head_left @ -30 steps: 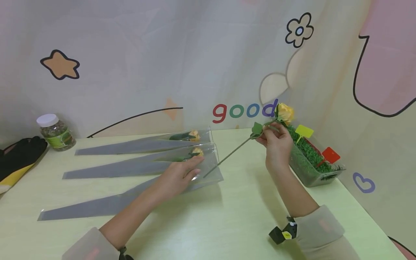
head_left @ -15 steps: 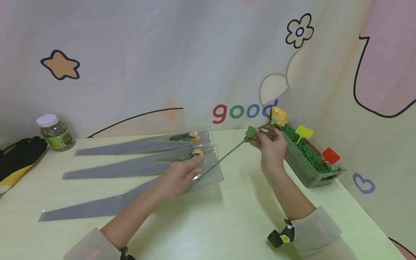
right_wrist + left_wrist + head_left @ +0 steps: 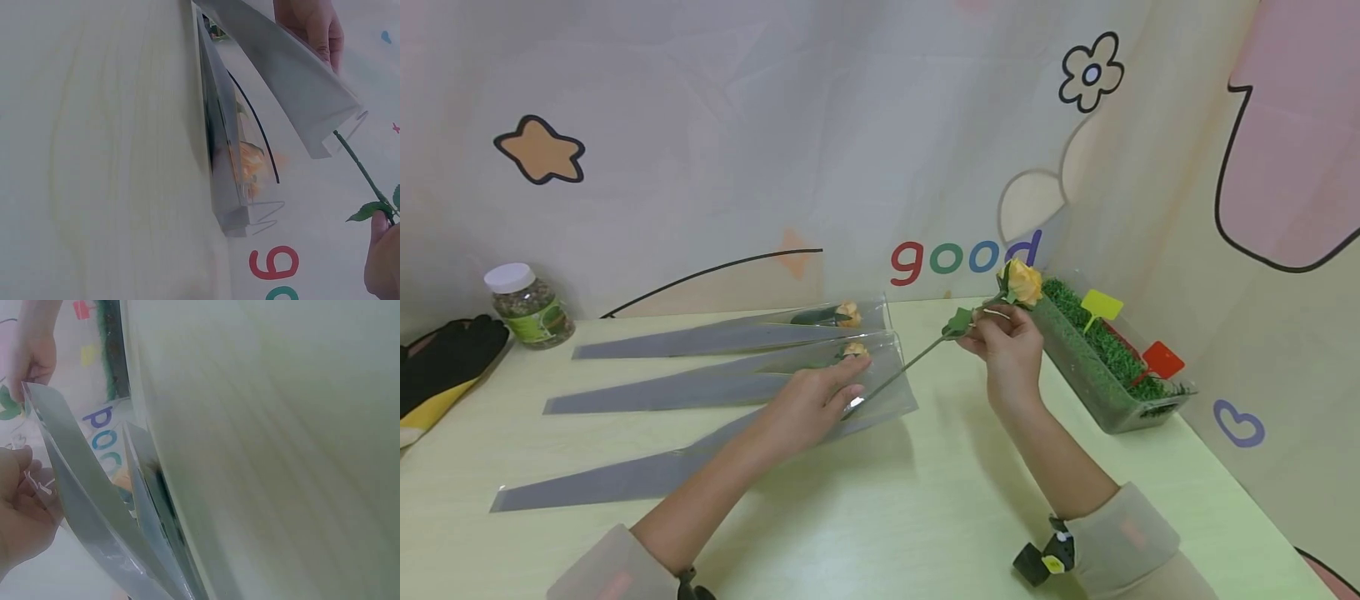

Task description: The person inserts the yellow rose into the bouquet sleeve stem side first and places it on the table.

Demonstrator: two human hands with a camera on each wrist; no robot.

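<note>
My right hand pinches a yellow artificial rose by its green stem just below the bloom. The stem slants down and left, its lower end inside the open mouth of the front flower sleeve. My left hand holds that sleeve near its mouth, thumb and fingers on the clear film. The right wrist view has this sleeve raised off the table, the stem entering it. Behind lie two more sleeves, a middle one and a back one, each with a yellow rose inside.
At the right stands a clear planter of artificial grass with a yellow tag and a red tag. A white-lidded jar and a black and yellow cloth item are on the left. A printed curtain hangs behind the table.
My right hand has moved left and slightly down with the rose, and the stem's lower end has slid further into the front sleeve. My left hand has stayed nearly in place.
</note>
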